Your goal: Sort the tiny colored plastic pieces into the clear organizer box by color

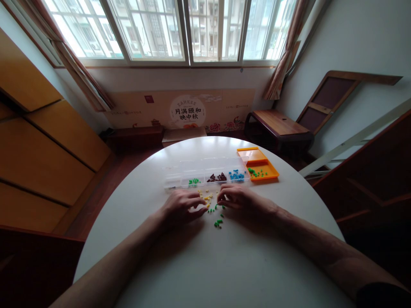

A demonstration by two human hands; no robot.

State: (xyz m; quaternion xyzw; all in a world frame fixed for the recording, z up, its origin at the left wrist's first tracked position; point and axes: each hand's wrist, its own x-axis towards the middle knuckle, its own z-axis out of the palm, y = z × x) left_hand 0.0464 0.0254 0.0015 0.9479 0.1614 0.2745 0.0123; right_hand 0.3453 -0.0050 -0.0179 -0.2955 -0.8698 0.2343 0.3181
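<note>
Yellow pieces are lying between the half-curled left hand and the loosely bent right hand, nearer the left; whether either is gripping anything, I can't tell.

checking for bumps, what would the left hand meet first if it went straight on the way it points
The left hand would likely meet the small yellow pieces just ahead of it first, though depth is unclear.
</note>
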